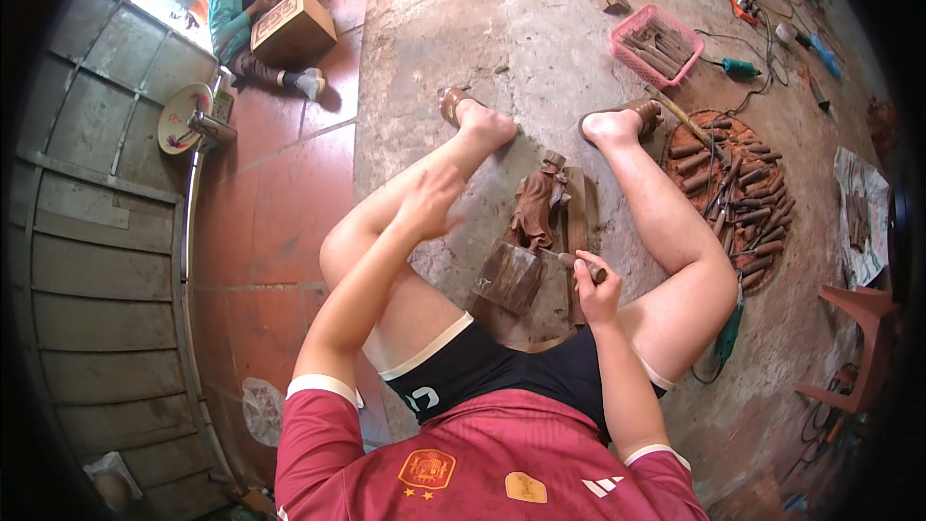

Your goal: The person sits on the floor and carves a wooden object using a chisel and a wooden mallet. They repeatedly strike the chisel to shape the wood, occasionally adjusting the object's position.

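A carved brown wooden figure [533, 205] lies between my legs, its block-shaped base [508, 278] toward me. My right hand [596, 287] is closed around the handle of a carving chisel [569, 259], whose thin blade points left at the place where figure and base meet. Whether the tip touches the wood I cannot tell. My left hand [431, 203] is open, fingers stretched out, over my left shin and apart from the carving. A narrow wooden board [577, 222] lies along the figure's right side.
Many wooden-handled chisels [762, 203] fill a round tray at right, with a mallet [685, 121] across its edge. Beyond stands a pink basket [614, 39] of tools, near cords and a green power tool [738, 68]. Another person [231, 14] sits far left by a carved box [294, 29].
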